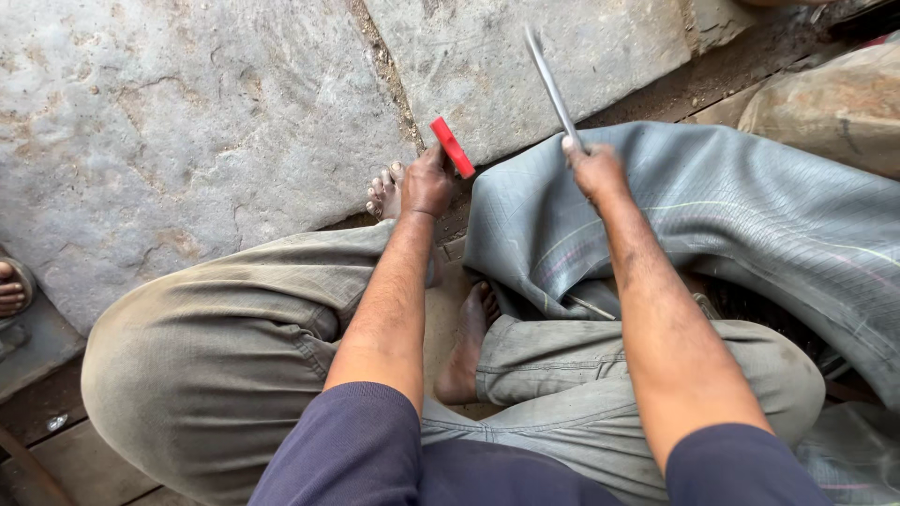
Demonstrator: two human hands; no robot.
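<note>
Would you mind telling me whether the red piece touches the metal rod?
Apart: the head view shows bare stone between the red piece and the metal rod.

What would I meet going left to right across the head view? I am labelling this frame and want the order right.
Another person's sandalled foot at the edge → grey cracked stone slab → left hand → small flat red piece → thin metal rod → right hand → grey rubber inner tube.
</note>
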